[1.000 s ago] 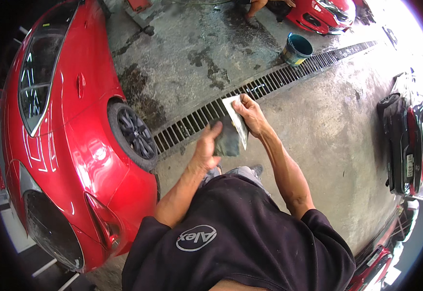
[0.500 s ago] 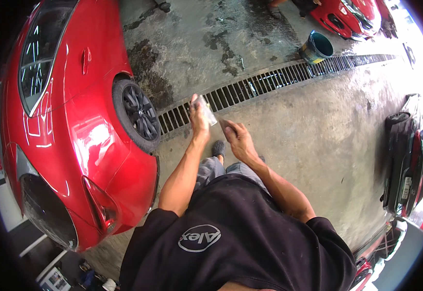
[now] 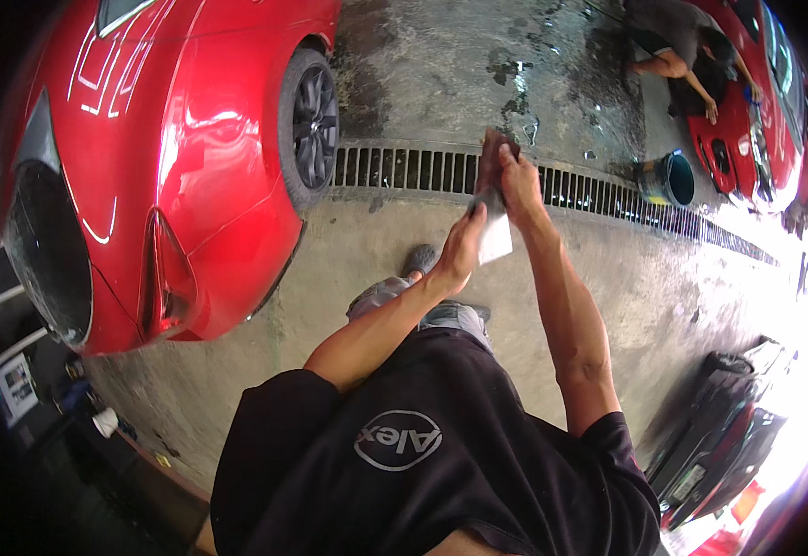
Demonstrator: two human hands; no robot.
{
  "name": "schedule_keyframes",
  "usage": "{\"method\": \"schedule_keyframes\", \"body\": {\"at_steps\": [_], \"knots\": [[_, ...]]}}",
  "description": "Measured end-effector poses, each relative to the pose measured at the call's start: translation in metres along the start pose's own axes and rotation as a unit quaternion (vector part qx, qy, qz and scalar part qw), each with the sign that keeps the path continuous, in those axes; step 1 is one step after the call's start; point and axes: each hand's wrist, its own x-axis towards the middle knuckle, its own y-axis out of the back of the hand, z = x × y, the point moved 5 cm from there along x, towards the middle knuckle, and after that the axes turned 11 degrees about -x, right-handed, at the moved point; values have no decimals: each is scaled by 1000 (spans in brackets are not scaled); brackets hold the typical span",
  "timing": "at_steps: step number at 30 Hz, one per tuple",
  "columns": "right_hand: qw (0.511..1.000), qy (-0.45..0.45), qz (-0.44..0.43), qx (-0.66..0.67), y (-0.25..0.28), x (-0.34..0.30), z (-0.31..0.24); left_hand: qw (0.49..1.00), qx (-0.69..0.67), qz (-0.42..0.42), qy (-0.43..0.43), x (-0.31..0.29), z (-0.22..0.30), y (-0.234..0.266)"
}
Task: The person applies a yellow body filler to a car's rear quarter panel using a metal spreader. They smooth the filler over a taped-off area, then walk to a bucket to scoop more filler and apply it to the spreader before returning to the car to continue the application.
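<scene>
Your forearms (image 3: 571, 306) reach far; your right hand (image 3: 521, 188) grips a dark brown piece (image 3: 492, 162), your nearer left hand (image 3: 459, 248) lies against a blurred whitish piece (image 3: 496, 243), its grip unclear.

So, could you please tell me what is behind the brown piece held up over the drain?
The drain grate runs behind the brown piece, showing to its left, with concrete floor beyond. Any grate directly behind the piece is covered and cannot be seen.
</scene>
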Motion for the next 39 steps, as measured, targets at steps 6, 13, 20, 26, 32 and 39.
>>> {"method": "schedule_keyframes", "body": {"at_steps": [6,13,20,26,32,39], "knots": [[996,11,-50,67,-7,11,-39,987,24,54,153,-77,-3,55],[998,16,-32,56,3,17,-40,982,-15,114,152,-81,-2,79],[996,36,67,42,54,0,-11,973,-12,111,202,-82,25,35],[992,-23,-35,116,49,-72,-13,974,-66,54,212,-63,19,9],[996,44,-67,-49,103,-115,54,982,-68,-18,177,-41,30,-31],[953,69,220,196,192,-181,60,992,-11,13,127,-24,19,-58]]}}
